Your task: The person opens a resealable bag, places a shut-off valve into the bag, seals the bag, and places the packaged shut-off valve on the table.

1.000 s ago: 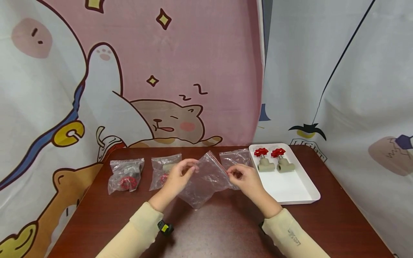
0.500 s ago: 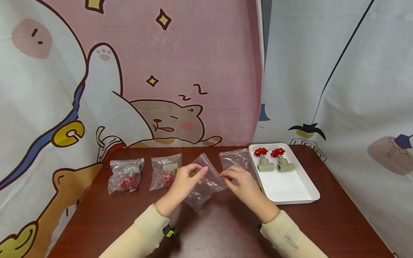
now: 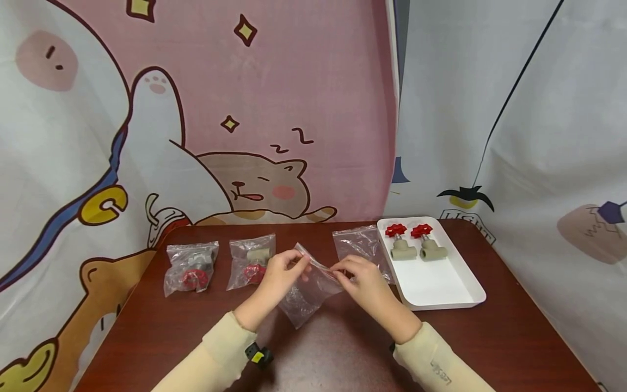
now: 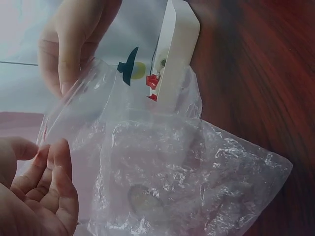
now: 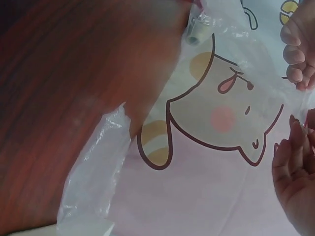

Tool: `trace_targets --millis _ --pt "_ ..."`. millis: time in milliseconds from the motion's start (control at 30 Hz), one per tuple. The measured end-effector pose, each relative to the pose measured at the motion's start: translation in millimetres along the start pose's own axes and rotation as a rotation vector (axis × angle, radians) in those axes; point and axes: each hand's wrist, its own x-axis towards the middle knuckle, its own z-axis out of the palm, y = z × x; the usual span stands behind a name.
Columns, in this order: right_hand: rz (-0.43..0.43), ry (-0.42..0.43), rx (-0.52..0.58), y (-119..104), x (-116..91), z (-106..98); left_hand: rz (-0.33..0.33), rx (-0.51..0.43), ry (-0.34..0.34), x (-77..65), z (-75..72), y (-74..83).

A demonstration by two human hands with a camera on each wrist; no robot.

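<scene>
A clear zip bag (image 3: pixel 309 294) with a reddish zip line hangs between both hands above the table. My left hand (image 3: pixel 280 275) pinches its top edge at the left, thumb against fingers. At the other end of that edge my right hand (image 3: pixel 364 280) pinches the zip. In the left wrist view the bag (image 4: pixel 197 167) spreads wide and wrinkled below the fingers, and nothing solid shows inside it. The right wrist view has both hands close together at the far right, the right hand (image 5: pixel 295 167) below the left hand (image 5: pixel 300 49).
Two bagged valves with red handwheels, one bag (image 3: pixel 191 268) at far left and another bag (image 3: pixel 251 261) beside the left hand, lie on the brown table (image 3: pixel 313 359). Another clear bag (image 3: pixel 360 245) lies against a white tray (image 3: pixel 441 286). Inside the tray are two beige valves (image 3: pixel 404 250) with red handwheels.
The held bag's top edge has come lower and tilted toward the person. My right hand has shifted left along the zip, and the two hands are nearer each other.
</scene>
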Motion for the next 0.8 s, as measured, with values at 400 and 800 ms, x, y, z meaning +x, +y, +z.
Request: trace_targets --millis 400,800 --pt "0.071 -0.056 0.062 -4.9 0.7 6.6 0.062 0.089 -0.050 -3.1 2.2 -2.0" --pt "0.150 0.047 -0.044 -0.6 1.7 7.7 0.099 0.314 -0.005 -4.8 -2.0 2.2"
